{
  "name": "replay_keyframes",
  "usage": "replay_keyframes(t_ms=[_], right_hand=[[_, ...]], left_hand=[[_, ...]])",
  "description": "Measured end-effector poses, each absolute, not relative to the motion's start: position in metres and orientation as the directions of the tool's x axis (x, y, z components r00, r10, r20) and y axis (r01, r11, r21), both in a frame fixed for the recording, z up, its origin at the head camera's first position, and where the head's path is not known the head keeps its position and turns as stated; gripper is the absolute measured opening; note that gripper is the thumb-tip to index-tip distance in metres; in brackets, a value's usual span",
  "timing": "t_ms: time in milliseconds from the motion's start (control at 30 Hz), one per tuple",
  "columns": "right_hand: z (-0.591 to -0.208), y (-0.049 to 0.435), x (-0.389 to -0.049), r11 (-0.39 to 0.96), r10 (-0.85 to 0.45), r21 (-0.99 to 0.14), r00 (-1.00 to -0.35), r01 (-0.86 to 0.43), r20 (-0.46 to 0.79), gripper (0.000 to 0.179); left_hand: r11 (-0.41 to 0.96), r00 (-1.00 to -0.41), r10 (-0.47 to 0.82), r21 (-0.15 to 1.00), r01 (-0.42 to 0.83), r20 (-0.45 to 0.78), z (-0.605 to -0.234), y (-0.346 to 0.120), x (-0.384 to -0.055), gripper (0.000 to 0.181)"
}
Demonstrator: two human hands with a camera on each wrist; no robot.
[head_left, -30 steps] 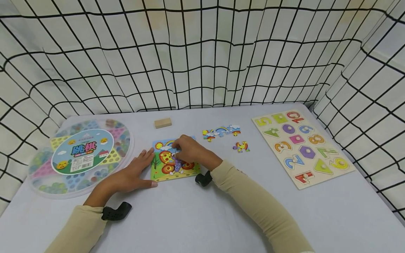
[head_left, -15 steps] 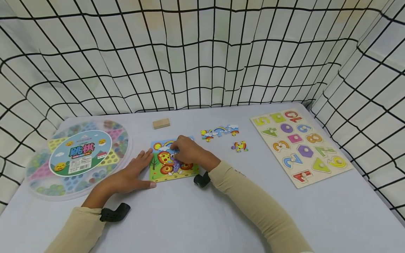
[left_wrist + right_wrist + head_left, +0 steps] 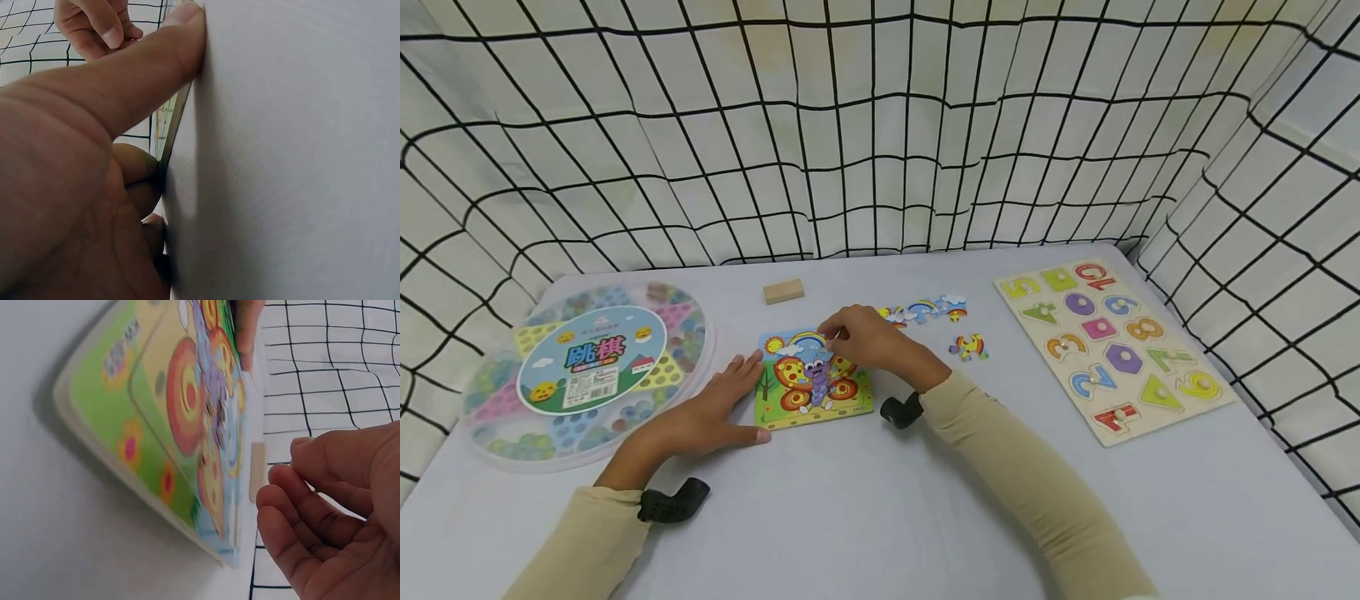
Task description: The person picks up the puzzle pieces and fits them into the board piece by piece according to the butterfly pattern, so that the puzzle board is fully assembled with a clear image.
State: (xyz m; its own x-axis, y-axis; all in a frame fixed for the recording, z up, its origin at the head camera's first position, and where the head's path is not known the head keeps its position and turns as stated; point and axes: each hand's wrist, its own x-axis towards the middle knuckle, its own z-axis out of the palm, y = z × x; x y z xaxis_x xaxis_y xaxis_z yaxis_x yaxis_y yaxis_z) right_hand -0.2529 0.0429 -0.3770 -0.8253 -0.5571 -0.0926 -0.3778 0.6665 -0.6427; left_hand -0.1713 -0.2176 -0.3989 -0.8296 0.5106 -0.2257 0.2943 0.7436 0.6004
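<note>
Our spread left hand probably steadies the butterfly puzzle. Our half-curled, empty right hand hovers over its far-right corner.

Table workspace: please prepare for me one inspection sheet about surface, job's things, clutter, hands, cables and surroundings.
Surface: white table cover, no spill seen.
Job's things: butterfly puzzle board; puzzle strip and single puzzle piece lie to its right.
Clutter: Chinese checkers set at left; number-and-shape peg board at right; wooden block at back.
Left hand: fingers spread at the puzzle board's left edge.
Right hand: raised near its upper-right corner, fingers loosely curled, nothing seen held.
Cables: nothing seen.
Surroundings: black netting, white backing.
</note>
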Motion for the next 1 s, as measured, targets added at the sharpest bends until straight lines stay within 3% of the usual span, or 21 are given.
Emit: replay_keyframes(t_ms=[367, 1000], right_hand=[[-0.369, 0.093, -0.259, 0.632, -0.536, -0.656, -0.844, -0.412, 0.014, 0.029], [-0.385, 0.179, -0.265, 0.668, -0.428, -0.665, -0.903, -0.334, 0.023, 0.032]], left_hand=[[0.745, -0.832, 0.506, 0.601, 0.29, -0.226, -0.397, -0.217, -0.171, 0.104], [0.766, -0.842, 0.481, 0.584, 0.267, -0.246, -0.399, -0.217, -0.17, 0.105]])
